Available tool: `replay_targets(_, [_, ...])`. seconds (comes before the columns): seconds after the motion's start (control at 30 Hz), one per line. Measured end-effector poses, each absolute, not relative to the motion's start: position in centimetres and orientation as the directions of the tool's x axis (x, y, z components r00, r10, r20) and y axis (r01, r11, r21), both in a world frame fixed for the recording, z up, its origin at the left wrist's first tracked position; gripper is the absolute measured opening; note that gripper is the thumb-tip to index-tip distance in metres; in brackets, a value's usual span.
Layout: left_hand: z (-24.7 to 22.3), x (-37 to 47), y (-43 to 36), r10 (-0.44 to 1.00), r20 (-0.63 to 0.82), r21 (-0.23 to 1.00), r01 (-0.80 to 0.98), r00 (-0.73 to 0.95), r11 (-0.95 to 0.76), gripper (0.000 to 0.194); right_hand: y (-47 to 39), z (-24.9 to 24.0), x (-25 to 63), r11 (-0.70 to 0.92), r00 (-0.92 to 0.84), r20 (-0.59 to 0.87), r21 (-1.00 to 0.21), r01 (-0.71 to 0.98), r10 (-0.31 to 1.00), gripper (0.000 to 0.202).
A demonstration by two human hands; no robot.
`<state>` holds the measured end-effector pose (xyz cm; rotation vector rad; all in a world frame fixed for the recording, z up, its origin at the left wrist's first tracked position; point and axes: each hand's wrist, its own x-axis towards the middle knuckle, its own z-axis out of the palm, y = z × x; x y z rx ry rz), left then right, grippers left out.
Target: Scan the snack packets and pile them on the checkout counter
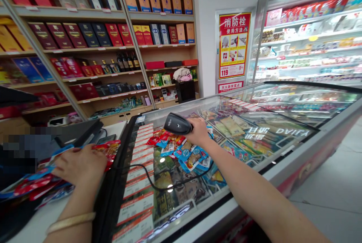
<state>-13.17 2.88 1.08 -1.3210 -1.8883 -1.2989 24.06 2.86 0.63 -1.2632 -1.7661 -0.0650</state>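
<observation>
A black handheld scanner is held in my right hand above the glass top of a freezer. Under it lies a pile of small red and blue snack packets. The scanner's black cable loops across the glass. To the left, my left hand, with a bangle on its wrist, rests over more red and blue packets on a white counter. Its fingers are bent over the packets, and their grip is partly hidden.
The freezer stretches to the right, with goods under its glass. Shelves of boxes and bottles stand behind at the left. A lit display cooler stands at the back right, and a dark device sits on the counter.
</observation>
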Motion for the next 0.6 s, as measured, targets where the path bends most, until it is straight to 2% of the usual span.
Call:
replay_targets(0.1, [1.8, -10.0, 2.0, 0.489, 0.846, 0.265, 0.964, -0.214, -0.037, 0.03, 3.1, 0.6, 24.3, 0.448, -0.023, 0.689, -0.446, 0.775, 0.725, 0.025])
replay_targets(0.17, [1.7, -7.4, 1.6, 0.563, 0.826, 0.114, 0.977, 0.007, -0.18, 0.033, 3.2, 0.6, 24.4, 0.446, -0.019, 0.689, -0.448, 0.775, 0.724, 0.026])
replay_targets(0.23, [1.2, -5.1, 1.5, 0.627, 0.718, -0.074, 0.928, 0.303, -0.364, 0.037, 3.3, 0.6, 24.5, 0.452, -0.017, 0.692, -0.452, 0.769, 0.722, 0.027])
replay_targets(0.3, [0.2, -3.3, 1.6, 0.651, 0.56, -0.212, 0.848, 0.513, -0.486, 0.044, 3.3, 0.6, 24.5, 0.457, -0.017, 0.693, -0.457, 0.763, 0.721, 0.029])
replay_targets(0.43, [-1.5, -1.9, 1.9, 0.701, 0.33, -0.33, 0.773, 0.632, -0.542, 0.058, 3.2, 0.6, 24.4, 0.46, -0.018, 0.692, -0.46, 0.759, 0.721, 0.027])
replay_targets(0.6, [-2.3, -2.1, 2.6, 0.71, 0.276, -0.329, 0.758, 0.648, -0.564, 0.068, 3.0, 0.7, 24.3, 0.471, -0.042, 0.686, -0.452, 0.758, 0.726, 0.026])
